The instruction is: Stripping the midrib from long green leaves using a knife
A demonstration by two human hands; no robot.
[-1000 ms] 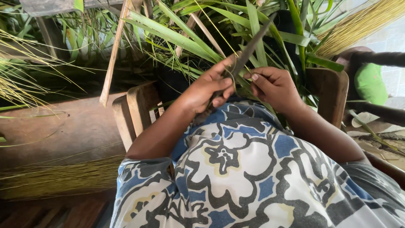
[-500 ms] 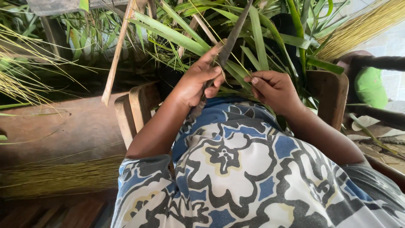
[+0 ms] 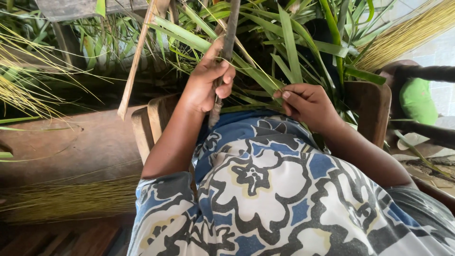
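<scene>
My left hand (image 3: 207,81) is closed around the handle of a long dark knife (image 3: 229,35), whose blade points up and away into the leaves. My right hand (image 3: 308,102) pinches the end of a long green palm leaf (image 3: 222,53) that runs up to the left, just under the knife. Both hands hover above my lap, which is covered by a blue, white and black patterned cloth (image 3: 265,189). A heap of green palm leaves (image 3: 294,42) fills the space right behind the hands.
A thin pale stick (image 3: 137,57) leans at the left. Bundles of yellow-brown leaf ribs lie at lower left (image 3: 61,201) and stand at upper right (image 3: 407,33). A wooden seat frame (image 3: 147,125) surrounds me. A green object (image 3: 418,100) sits at far right.
My left hand has swung the knife from slanting right to nearly upright and moved up and left. My right hand stays pinched on the leaf, now farther from the left hand.
</scene>
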